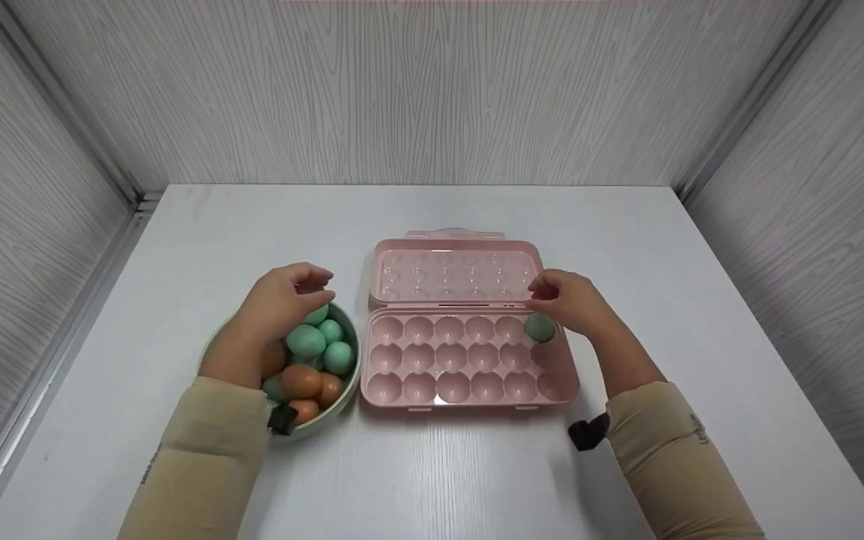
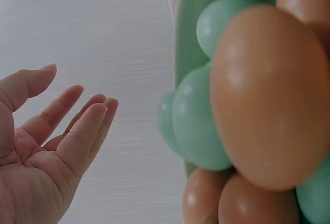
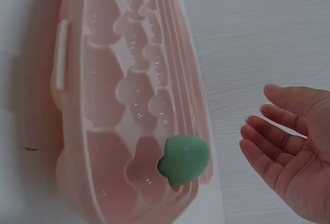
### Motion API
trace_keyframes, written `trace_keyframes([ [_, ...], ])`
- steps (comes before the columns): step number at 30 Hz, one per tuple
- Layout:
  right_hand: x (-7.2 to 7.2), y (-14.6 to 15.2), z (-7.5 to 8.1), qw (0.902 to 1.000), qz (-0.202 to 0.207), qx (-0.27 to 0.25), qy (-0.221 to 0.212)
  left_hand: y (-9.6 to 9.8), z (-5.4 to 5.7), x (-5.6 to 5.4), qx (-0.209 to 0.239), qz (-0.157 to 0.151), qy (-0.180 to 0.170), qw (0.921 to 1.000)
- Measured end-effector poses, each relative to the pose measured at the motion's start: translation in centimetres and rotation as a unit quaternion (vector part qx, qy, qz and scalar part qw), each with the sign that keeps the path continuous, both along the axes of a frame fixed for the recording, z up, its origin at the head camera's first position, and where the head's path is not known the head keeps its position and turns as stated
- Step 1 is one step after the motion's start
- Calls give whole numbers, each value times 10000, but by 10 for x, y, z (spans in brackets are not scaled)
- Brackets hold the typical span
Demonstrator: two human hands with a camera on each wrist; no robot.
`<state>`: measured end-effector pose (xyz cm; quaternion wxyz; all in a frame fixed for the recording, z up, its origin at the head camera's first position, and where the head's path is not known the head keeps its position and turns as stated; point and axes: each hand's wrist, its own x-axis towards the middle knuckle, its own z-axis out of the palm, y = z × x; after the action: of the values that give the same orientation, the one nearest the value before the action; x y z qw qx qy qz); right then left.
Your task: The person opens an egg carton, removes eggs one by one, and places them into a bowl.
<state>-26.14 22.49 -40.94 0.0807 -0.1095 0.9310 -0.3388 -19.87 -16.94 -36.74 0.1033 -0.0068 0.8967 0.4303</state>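
A pink egg carton (image 1: 469, 401) lies open on the table, its lid (image 1: 458, 271) folded back. One green egg (image 1: 539, 328) sits in the far right cup; the other cups hold nothing. My right hand (image 1: 567, 300) is just beyond that egg, fingers relaxed and apart from it in the right wrist view. Left of the carton stands a pale green bowl (image 1: 355, 390) with several green eggs (image 1: 306, 341) and brown eggs (image 1: 301, 382). Over its far side hovers my left hand (image 1: 278, 300), holding nothing, its fingers extended in the left wrist view. Part of the bowl is hidden by my left arm.
The white table (image 1: 432, 480) ends at a pale wood-grain wall (image 1: 432, 90) behind, with similar panels at both sides. A black wrist camera (image 1: 588, 433) hangs under the right sleeve and another (image 1: 282, 420) at the left sleeve, over the bowl's near rim.
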Motion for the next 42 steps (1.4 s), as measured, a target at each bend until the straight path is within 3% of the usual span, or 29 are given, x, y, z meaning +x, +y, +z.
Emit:
trace_keyframes([
  [6,-3,6,-19,9977,-32,663,-138,15,-3,5,125,139,-48,9998],
  [15,-3,8,-41,9921,117,1245,33,27,-15,9,467,-101,-213,9986],
  [23,-2,3,-49,9875,81,1575,51,36,-21,12,860,-294,-129,9958],
  [30,-1,2,-40,9857,209,1661,191,40,-22,12,879,-404,-279,9949],
  [33,-1,0,-31,9863,239,1584,397,43,-21,11,768,-502,-188,9956],
  [42,8,-21,5,9956,507,465,632,54,-23,10,991,-846,366,9908],
])
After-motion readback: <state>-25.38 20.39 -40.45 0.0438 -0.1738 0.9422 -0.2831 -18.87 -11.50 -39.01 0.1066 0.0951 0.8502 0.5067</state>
